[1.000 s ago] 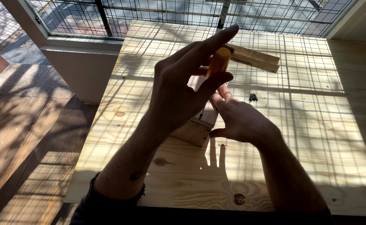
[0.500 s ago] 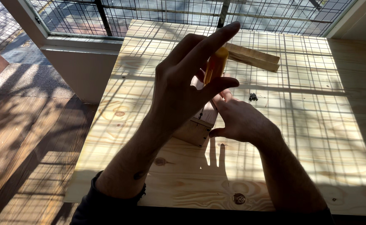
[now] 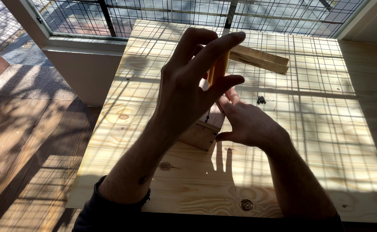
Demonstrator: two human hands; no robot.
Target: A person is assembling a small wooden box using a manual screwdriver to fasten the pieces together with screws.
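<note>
1. I am looking down at a pale pine table (image 3: 326,141) standing by a wire-mesh window (image 3: 162,15), with two loose wooden battens (image 3: 261,59) lying at its far side.
2. A small wooden block (image 3: 203,131) is sitting mid-table; my right hand (image 3: 250,124) is pressing flat against its side, fingers loosely spread rather than wrapped around it, probably steadying it.
3. My left hand (image 3: 188,92) is raised above the block, wrist bent, its grip pinching an orange-yellow tool handle (image 3: 217,68) upright between thumb and fingers, index extended.
4. A small heap of dark screws (image 3: 261,100) is lying just beyond the right hand.
</note>
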